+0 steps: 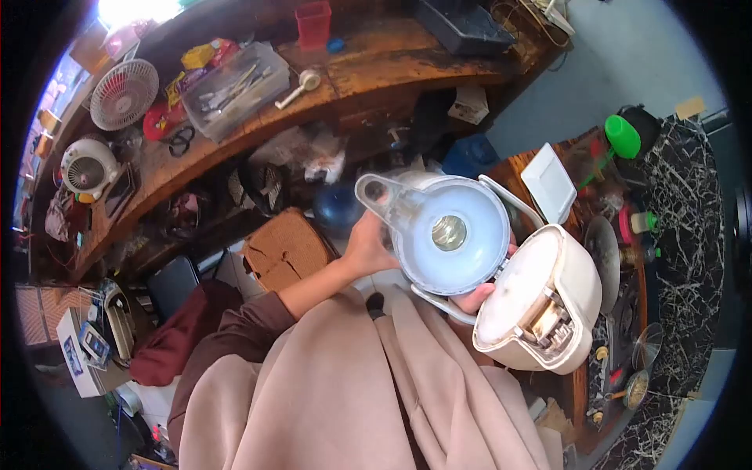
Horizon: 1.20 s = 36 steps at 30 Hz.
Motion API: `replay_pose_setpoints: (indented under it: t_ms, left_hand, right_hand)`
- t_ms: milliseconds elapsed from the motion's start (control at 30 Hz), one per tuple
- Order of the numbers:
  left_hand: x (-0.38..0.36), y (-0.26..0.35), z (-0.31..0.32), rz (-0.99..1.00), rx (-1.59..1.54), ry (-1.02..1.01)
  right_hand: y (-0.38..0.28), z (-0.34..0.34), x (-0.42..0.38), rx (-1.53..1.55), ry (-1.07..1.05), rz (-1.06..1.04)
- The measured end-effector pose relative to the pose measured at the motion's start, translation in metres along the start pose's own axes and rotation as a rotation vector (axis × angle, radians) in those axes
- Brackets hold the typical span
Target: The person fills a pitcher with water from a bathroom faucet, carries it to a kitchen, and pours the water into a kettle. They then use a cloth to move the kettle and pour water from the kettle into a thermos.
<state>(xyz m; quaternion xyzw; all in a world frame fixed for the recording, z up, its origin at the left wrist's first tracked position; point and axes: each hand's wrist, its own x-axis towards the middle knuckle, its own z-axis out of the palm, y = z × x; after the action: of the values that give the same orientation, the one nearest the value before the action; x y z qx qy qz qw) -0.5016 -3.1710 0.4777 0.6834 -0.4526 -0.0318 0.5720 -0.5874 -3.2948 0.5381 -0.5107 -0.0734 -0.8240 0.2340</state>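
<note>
A cylindrical white container with a pale blue inside and a round metallic piece at its centre is held up in front of my lap. Its spout points to the upper left. A cream lid hangs open at the lower right, its mechanism exposed. My left hand is wrapped round the container's left side, with the fingertips hidden behind it. Below the rim, between container and lid, the fingers of my right hand show in part, gripping the container from beneath.
A curved wooden bench carries a clear plastic box of tools, a red basket and fans. On the right are a white tray and a green scoop. A brown stool stands beyond my left arm.
</note>
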Motion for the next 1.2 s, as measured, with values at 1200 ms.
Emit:
replay_pose_setpoints:
  t_ms: [1200]
  left_hand:
    - [0.385, -0.160, -0.083, -0.011, 0.193, 0.242]
  right_hand:
    - [0.376, 0.260, -0.030, 0.457, -0.012, 0.884]
